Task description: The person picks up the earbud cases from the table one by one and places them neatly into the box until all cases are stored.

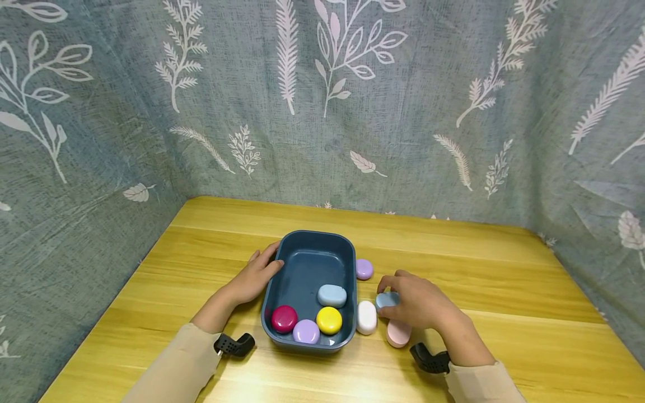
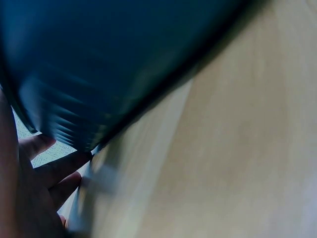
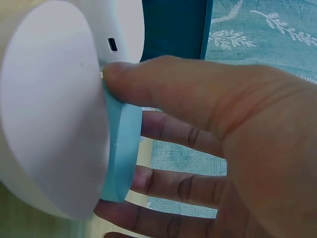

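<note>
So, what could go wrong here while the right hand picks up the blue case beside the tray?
1. The right hand pinches the blue case close against the white case; lifting may knock the white one, or the pink case under the hand.
2. The grip looks to be on the case's thin edge, so it might slip.
3. The left hand only rests on the tray wall; a bump could shift it.

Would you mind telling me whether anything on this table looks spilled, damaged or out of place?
Nothing stands out. The blue bin sits flat, its four cases intact, and the cases outside lie beside it on the table.
</note>
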`<state>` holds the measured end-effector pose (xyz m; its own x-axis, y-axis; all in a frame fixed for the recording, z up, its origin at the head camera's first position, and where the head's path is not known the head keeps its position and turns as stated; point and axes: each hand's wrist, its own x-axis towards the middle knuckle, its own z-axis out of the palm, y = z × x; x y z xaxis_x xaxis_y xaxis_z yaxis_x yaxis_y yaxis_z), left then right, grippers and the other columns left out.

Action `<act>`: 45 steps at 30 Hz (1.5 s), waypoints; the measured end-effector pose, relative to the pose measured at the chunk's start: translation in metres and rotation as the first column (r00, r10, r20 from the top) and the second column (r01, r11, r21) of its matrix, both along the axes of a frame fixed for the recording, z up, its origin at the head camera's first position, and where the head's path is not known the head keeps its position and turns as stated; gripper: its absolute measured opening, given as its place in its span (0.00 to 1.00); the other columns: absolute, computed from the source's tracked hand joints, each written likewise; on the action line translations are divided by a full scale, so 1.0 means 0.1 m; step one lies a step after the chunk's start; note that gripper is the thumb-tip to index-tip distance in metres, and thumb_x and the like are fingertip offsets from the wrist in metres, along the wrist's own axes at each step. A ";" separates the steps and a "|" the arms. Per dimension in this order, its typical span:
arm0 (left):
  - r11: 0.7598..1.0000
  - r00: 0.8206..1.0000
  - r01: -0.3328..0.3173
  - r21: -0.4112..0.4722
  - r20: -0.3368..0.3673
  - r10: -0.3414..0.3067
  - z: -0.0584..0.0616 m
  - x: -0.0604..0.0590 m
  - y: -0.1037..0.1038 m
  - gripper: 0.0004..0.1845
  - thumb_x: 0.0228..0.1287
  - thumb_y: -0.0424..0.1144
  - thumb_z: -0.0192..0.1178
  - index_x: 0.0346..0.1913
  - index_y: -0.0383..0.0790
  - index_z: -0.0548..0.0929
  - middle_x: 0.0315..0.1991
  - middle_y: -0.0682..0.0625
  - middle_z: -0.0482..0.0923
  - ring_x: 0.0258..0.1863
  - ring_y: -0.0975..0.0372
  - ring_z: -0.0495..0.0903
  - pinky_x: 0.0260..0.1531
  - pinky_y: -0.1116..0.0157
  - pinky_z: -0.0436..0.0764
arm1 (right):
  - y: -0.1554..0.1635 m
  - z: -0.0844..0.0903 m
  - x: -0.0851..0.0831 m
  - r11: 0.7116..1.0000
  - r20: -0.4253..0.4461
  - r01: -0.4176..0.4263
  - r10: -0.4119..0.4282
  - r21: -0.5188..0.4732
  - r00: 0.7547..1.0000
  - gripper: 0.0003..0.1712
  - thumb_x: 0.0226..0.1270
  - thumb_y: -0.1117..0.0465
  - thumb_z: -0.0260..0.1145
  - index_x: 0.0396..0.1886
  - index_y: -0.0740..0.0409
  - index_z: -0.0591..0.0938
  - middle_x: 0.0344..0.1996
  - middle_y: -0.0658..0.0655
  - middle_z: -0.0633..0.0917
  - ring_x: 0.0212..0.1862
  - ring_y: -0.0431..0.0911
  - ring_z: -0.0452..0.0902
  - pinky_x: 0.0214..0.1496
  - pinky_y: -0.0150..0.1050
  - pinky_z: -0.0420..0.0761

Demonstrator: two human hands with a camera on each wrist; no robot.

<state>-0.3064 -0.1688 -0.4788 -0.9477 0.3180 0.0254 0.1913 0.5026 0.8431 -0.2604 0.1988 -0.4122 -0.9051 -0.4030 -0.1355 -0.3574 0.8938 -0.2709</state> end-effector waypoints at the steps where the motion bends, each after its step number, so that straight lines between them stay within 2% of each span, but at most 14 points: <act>1: 1.000 1.000 0.001 0.002 0.001 -0.001 0.00 0.00 0.00 0.31 0.82 0.48 0.44 0.83 0.48 0.57 0.81 0.43 0.59 0.84 0.37 0.33 0.81 0.36 0.35 | 0.00 0.00 0.00 1.000 -0.001 -0.004 0.004 -0.006 1.000 0.19 0.58 0.47 0.80 0.47 0.43 0.85 0.42 0.51 0.81 0.40 0.45 0.77 0.43 0.46 0.80; 21: 1.000 0.999 -0.020 -0.009 0.033 0.020 0.00 0.01 0.01 0.32 0.82 0.51 0.44 0.83 0.49 0.56 0.82 0.43 0.58 0.83 0.36 0.32 0.79 0.31 0.38 | 0.03 0.01 -0.02 0.998 -0.056 -0.019 0.016 -0.055 0.998 0.18 0.60 0.46 0.78 0.46 0.43 0.85 0.39 0.49 0.81 0.39 0.44 0.76 0.41 0.44 0.79; 35: 1.000 1.000 -0.011 -0.011 0.009 0.011 0.00 0.01 0.00 0.32 0.82 0.49 0.44 0.83 0.46 0.55 0.82 0.40 0.58 0.83 0.35 0.33 0.80 0.33 0.36 | 0.03 0.08 -0.01 0.996 -0.083 -0.007 0.000 -0.085 0.997 0.16 0.64 0.46 0.76 0.47 0.44 0.86 0.40 0.50 0.82 0.39 0.43 0.77 0.40 0.42 0.78; 45: 1.000 1.000 0.002 -0.001 -0.013 -0.002 0.00 -0.01 0.00 0.32 0.82 0.47 0.44 0.83 0.44 0.57 0.81 0.41 0.61 0.84 0.39 0.37 0.82 0.40 0.33 | 0.02 0.13 0.01 0.994 -0.134 -0.009 -0.005 -0.107 0.991 0.19 0.64 0.44 0.75 0.51 0.45 0.87 0.42 0.51 0.83 0.38 0.43 0.78 0.38 0.41 0.78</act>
<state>-0.3073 -0.1684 -0.4791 -0.9465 0.3204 0.0377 0.2038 0.5033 0.8397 -0.2596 0.2009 -0.3994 -0.9112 -0.4107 0.0311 -0.3989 0.8613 -0.3148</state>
